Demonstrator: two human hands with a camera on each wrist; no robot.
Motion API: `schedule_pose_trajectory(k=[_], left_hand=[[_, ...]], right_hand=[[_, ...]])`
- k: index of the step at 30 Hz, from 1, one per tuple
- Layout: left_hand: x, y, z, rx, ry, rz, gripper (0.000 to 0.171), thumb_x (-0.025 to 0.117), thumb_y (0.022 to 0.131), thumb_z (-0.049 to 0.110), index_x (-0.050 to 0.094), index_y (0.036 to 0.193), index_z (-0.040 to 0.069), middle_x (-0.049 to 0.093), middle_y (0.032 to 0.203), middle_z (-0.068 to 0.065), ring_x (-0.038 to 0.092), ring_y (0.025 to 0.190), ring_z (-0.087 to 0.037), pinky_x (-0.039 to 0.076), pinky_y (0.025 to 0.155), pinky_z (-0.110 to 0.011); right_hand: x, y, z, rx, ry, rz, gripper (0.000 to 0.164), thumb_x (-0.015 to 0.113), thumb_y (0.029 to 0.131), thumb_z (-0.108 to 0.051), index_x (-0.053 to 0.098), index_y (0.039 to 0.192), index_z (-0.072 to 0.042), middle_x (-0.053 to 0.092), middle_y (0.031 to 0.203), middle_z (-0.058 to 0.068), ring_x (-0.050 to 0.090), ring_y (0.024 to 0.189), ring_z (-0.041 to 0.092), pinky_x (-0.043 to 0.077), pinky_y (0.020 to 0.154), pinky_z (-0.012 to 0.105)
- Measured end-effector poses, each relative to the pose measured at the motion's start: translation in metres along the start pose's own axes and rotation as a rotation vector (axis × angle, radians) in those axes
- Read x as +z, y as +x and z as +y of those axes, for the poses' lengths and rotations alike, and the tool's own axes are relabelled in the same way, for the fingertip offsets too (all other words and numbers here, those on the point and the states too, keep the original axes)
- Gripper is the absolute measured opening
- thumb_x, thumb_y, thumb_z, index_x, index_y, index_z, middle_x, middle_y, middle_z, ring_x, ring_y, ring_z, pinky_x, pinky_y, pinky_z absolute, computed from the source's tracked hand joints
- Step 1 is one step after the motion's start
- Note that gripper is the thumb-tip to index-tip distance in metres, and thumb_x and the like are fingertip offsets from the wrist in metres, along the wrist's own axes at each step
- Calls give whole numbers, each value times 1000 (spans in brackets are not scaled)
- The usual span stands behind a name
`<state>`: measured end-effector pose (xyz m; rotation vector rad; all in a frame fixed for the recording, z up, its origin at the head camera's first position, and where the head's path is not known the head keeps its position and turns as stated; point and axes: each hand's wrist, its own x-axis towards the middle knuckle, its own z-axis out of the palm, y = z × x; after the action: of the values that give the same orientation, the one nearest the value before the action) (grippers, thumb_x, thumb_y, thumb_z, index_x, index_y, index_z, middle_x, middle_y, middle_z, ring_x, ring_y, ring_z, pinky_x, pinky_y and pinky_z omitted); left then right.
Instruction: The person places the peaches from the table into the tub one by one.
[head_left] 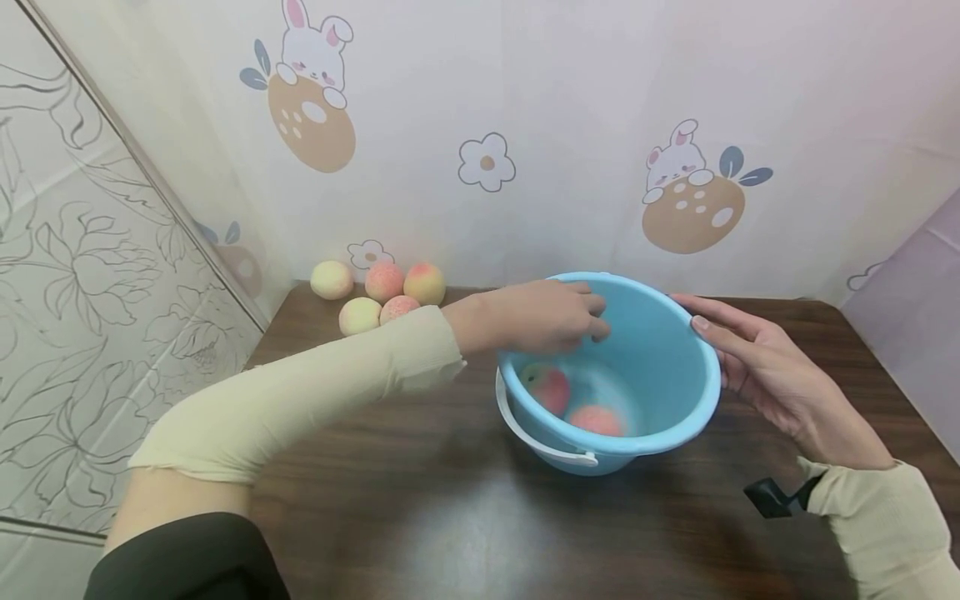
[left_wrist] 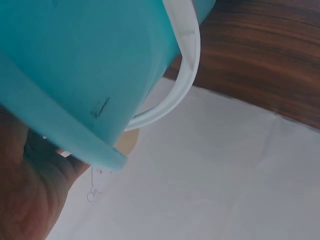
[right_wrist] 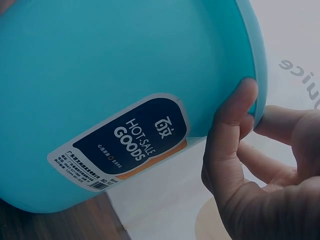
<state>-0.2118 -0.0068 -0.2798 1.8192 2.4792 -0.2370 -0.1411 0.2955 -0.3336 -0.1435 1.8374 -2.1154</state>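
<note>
A light-blue bucket leans toward the viewer on the table. Inside it lie two peaches: a red-and-green one, blurred, and a pink one. My left hand reaches over the bucket's left rim with loosely bent fingers over the opening, and no object shows in it. In the left wrist view the rim hides most of its fingers. My right hand grips the right rim, thumb on top and fingers against the outer wall. A labelled side of the bucket faces the right wrist camera.
Several peaches sit in a cluster at the table's back left corner. The bucket's white handle hangs down at its front left. Behind the dark wooden table rises a wall covering with rabbit and flower prints.
</note>
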Motion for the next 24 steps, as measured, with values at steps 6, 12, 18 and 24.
schedule_pose_trajectory(k=[6,12,18,24], left_hand=[[-9,-6,-6,-31,45,81,30,57,106,19,66,134,18,63,126,-5,53,113,-22,51,94,-29],[-17,-13,-14,-80,57,191,28,56,106,22,67,131,15,61,123,-6,52,112,-22,51,92,-31],[-21,-21,-21,-186,74,242,28,54,106,27,65,129,16,60,119,-5,51,111,-23,50,87,-37],[-18,-29,-32,-279,148,287,29,51,106,34,65,126,19,60,116,-4,51,111,-25,45,90,-43]], right_hand=[[0,0,-1,1,-7,4,42,48,110,-10,57,148,-23,71,129,-4,80,98,25,63,80,42],[-1,1,-2,5,-11,4,42,48,110,-11,56,149,-23,70,132,-5,79,100,25,63,81,42],[-1,1,-2,7,-1,6,41,49,110,-10,58,147,-23,72,130,-5,80,99,24,63,81,41],[-2,1,-1,1,18,2,41,48,109,-9,59,147,-23,72,129,-4,80,97,24,62,81,41]])
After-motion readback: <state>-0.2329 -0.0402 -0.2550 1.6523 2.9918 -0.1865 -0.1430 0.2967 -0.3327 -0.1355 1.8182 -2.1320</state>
